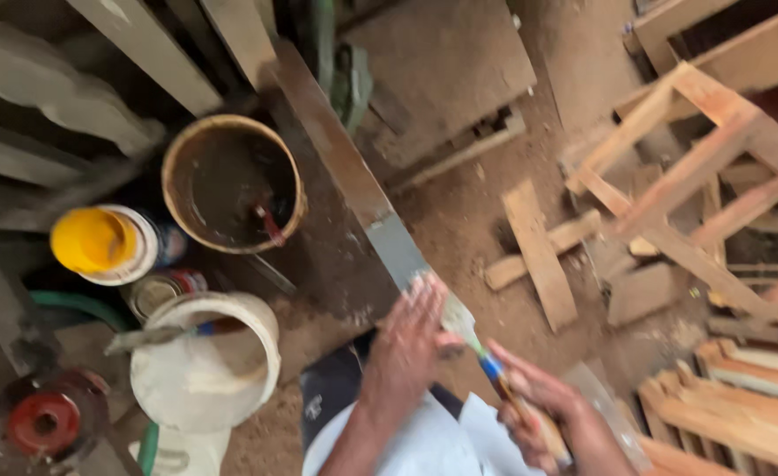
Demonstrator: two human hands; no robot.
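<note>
A long narrow wooden plank (336,150) runs from the upper middle down toward me, its near part coated pale grey. My left hand (411,339) rests flat on the plank's near end, fingers spread. My right hand (534,405) grips the wooden handle of a paintbrush (486,357), whose pale bristles touch the plank beside my left fingers. The brush has a blue band below the bristles.
A brown bucket (230,181) of dark liquid holds a red-handled tool. Beside it stand a yellow-lidded can (98,240), a white bucket (199,366) and a red round tin (45,421). Wood offcuts (539,251) and a timber frame (688,167) lie on the dusty floor at right.
</note>
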